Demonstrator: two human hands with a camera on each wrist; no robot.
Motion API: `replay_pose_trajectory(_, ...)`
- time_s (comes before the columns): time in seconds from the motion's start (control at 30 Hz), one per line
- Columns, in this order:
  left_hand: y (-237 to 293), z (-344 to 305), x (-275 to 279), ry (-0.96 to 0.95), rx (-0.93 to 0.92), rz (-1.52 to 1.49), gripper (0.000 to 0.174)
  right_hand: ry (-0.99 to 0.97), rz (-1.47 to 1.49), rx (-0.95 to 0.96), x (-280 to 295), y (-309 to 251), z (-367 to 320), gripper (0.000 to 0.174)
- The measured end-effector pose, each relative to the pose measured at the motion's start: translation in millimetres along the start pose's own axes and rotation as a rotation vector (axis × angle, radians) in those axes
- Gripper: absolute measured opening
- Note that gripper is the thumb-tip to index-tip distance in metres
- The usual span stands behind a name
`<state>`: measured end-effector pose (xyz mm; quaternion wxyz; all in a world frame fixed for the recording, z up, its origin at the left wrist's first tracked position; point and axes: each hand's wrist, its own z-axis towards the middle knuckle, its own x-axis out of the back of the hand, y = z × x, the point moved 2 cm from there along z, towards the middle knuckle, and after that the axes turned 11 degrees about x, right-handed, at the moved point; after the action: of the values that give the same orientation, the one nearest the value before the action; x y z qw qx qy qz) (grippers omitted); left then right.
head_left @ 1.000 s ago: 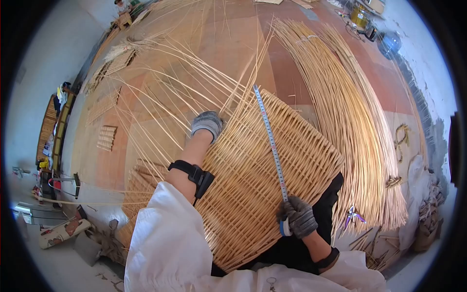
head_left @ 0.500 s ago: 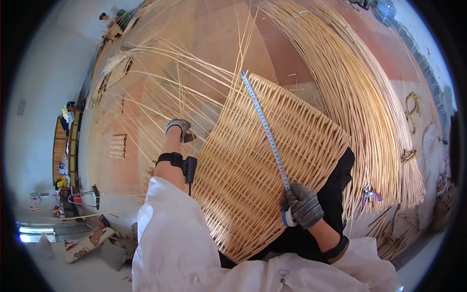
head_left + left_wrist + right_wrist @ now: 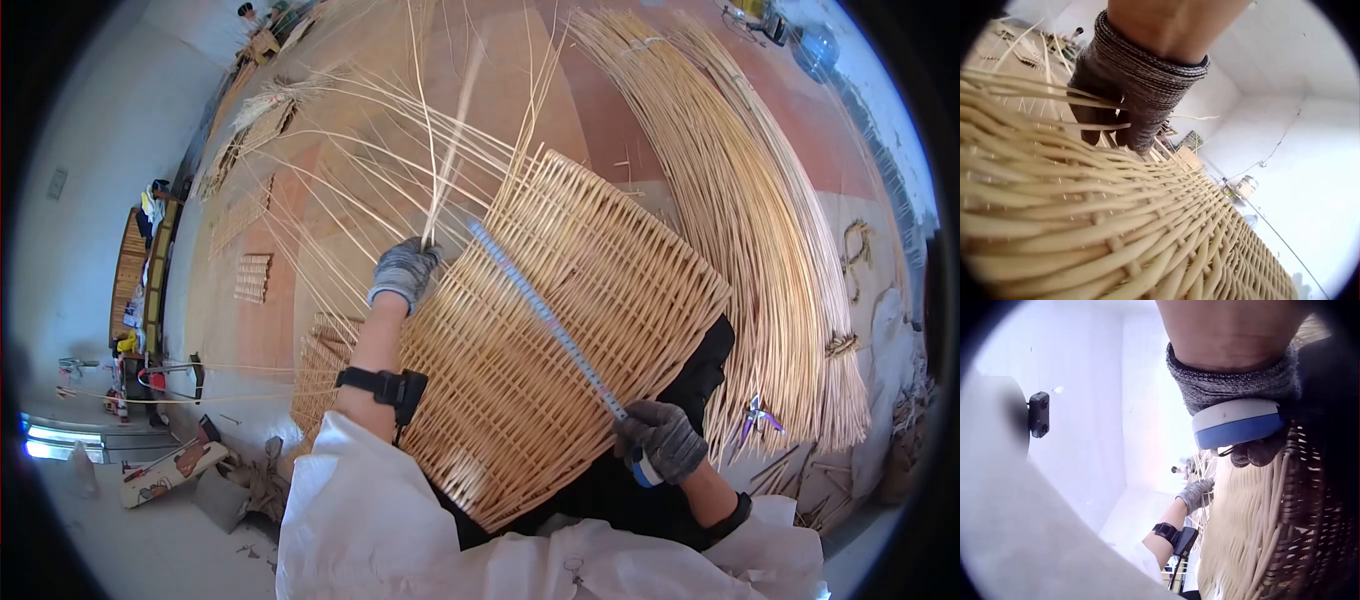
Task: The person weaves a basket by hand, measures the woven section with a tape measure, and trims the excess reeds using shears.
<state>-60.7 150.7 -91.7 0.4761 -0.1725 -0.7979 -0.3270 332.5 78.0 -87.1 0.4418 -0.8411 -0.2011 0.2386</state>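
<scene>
A woven wicker panel (image 3: 560, 330) lies tilted across the person's lap. The gloved right hand (image 3: 665, 440) grips a blue and white tape measure case (image 3: 1238, 425) at the panel's lower right edge. From it the tape blade (image 3: 545, 315) runs diagonally over the weave, its far end blurred near the left edge. At that left edge the gloved left hand (image 3: 405, 272) holds a few long loose rods (image 3: 432, 190) that rise from its fingers. In the left wrist view the left hand (image 3: 1129, 94) has its fingers bent down among rods beside the weave (image 3: 1141, 231).
Long bundled rods (image 3: 740, 220) lie right of the panel, with purple-handled pruners (image 3: 757, 418) on their lower end. Uncut rods fan out left over the floor. A small woven piece (image 3: 253, 278) and a larger one (image 3: 325, 370) lie at the left.
The left hand has moved back to the panel's edge and taken hold of rods. The tape's far end has swung down and left from the panel's top corner, and the right hand has shifted slightly right.
</scene>
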Motion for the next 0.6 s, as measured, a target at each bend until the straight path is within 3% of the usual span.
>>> replay_pose_trajectory(0.07, 12, -5, 1, 0.023, -0.012, 0.235, 0.036, 0.058, 0.010, 0.019, 5, -2, -5, 0.016)
replay_pose_trajectory(0.2, -3, 13, -15, -0.097, -0.127, 0.048, 0.040, 0.136, 0.053, 0.047, 10, -2, -8, 0.015)
replay_pose_trajectory(0.3, 10, -3, -18, 0.103, -0.093, 0.249, 0.046, 0.134, 0.016, 0.113, 6, 2, 2, 0.014)
replay_pose_trajectory(0.33, 23, -17, -9, 0.053, -0.009, 0.272, 0.051, 0.123, -0.015, 0.143, 4, 5, 6, 0.014)
replay_pose_trajectory(0.43, 22, -13, -18, 0.172, 0.001, 0.260, 0.051, 0.131, 0.000, 0.248, 4, 13, 19, 0.015)
replay_pose_trajectory(0.5, 34, -15, -14, 0.097, 0.089, 0.313, 0.056, 0.152, 0.058, 0.157, 6, 14, 26, 0.014)
replay_pose_trajectory(0.6, 35, 5, -11, 0.054, 0.078, 0.366, 0.065, 0.139, 0.148, 0.093, 10, 24, 31, 0.012)
